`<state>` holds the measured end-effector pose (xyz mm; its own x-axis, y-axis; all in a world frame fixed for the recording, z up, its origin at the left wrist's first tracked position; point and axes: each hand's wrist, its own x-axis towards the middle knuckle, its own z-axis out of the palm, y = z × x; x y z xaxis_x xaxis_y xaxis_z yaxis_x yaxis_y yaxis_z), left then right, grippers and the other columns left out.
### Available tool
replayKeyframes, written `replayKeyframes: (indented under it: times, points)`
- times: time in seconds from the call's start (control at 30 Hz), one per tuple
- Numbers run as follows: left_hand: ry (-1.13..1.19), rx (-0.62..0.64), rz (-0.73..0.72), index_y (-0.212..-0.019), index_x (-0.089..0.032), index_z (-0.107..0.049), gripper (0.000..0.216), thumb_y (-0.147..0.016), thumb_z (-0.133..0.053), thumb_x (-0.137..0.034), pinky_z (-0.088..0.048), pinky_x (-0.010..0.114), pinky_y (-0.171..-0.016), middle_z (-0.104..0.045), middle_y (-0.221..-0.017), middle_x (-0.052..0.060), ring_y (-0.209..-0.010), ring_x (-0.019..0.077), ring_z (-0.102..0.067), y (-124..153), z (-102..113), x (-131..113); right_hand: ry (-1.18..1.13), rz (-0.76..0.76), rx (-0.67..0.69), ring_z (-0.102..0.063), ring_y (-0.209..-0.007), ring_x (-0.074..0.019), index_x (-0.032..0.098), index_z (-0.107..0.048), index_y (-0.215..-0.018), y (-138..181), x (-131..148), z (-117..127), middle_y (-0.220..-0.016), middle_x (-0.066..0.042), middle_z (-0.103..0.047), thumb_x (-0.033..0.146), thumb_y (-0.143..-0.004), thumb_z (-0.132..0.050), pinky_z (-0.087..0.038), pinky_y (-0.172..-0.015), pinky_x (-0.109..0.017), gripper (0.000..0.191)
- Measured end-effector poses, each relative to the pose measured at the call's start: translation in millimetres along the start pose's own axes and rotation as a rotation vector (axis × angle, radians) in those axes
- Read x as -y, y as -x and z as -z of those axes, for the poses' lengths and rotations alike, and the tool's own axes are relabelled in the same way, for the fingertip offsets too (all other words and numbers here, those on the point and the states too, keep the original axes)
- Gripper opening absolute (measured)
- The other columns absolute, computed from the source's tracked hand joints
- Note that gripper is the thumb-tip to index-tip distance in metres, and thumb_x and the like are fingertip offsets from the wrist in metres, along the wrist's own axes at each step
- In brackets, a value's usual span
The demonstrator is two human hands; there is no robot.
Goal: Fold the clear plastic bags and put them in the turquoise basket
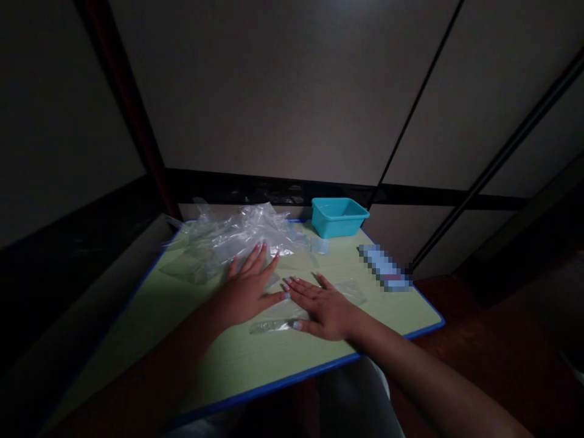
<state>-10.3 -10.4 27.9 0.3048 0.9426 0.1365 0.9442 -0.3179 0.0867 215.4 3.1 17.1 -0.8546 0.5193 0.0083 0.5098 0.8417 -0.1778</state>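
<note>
My left hand [250,286] is spread, its fingertips at the near edge of a heap of clear plastic bags [246,228]. Its thumb tip comes close to the fingers of my right hand [326,307]. That hand lies flat, fingers stretched out, on a clear plastic bag [351,292] spread on the table. A narrow folded strip of clear plastic [271,327] reaches out from beside my right thumb. Part of the flat bag is hidden under my right hand, and its outline is hard to make out in the dim light.
A turquoise plastic basket [340,228] stands at the table's back edge. Near it lies a small pale blue piece [320,246]. A blurred-out, light blue flat object [384,267] lies at the right. The pale green table [219,371] has a blue edge; cabinet panels [274,91] rise behind it.
</note>
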Motion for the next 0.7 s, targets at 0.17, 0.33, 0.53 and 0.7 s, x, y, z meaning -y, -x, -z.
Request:
replayKeyframes:
  times: [0.17, 0.33, 0.53, 0.7]
  points:
    - [0.036, 0.002, -0.256, -0.145, -0.016, -0.015, 0.073, -0.087, -0.034, -0.056, -0.009, 0.051, -0.108, -0.012, -0.151, 0.012, -0.139, 0.0263, -0.005, 13, -3, -38, 0.010, -0.006, -0.013, -0.013, -0.138, -0.0241, 0.020, -0.015, -0.145, 0, -1, -2, -0.149, -0.011, -0.020, 0.058, -0.088, -0.034, 0.003, -0.106, -0.057, 0.071]
    - [0.003, -0.121, -0.438, -0.145, -0.013, -0.012, 0.080, -0.085, -0.033, -0.061, 0.000, 0.050, -0.109, -0.011, -0.151, 0.011, -0.139, 0.0252, -0.004, 15, -6, -56, 0.026, -0.028, -0.048, -0.010, -0.138, -0.0224, 0.023, -0.022, -0.143, 1, 2, 0, -0.148, -0.008, -0.023, 0.056, -0.088, -0.036, 0.009, -0.107, -0.055, 0.065]
    - [0.029, -0.015, -0.209, -0.143, -0.010, -0.023, 0.079, -0.085, -0.027, -0.064, -0.016, 0.050, -0.108, -0.015, -0.149, 0.014, -0.138, 0.0285, -0.014, 14, -24, -49, 0.036, -0.003, -0.021, -0.010, -0.139, -0.0201, 0.023, -0.013, -0.145, 1, 2, 2, -0.150, -0.007, -0.019, 0.052, -0.088, -0.041, 0.011, -0.105, -0.055, 0.069]
    - [0.048, 0.093, -0.138, -0.142, -0.008, -0.024, 0.082, -0.083, -0.030, -0.065, -0.016, 0.055, -0.106, -0.013, -0.148, 0.016, -0.137, 0.0303, -0.015, 19, -31, -45, 0.031, -0.039, -0.029, -0.010, -0.138, -0.0200, 0.023, -0.012, -0.145, 2, 4, 8, -0.150, -0.006, -0.019, 0.058, -0.087, -0.036, 0.015, -0.105, -0.054, 0.071]
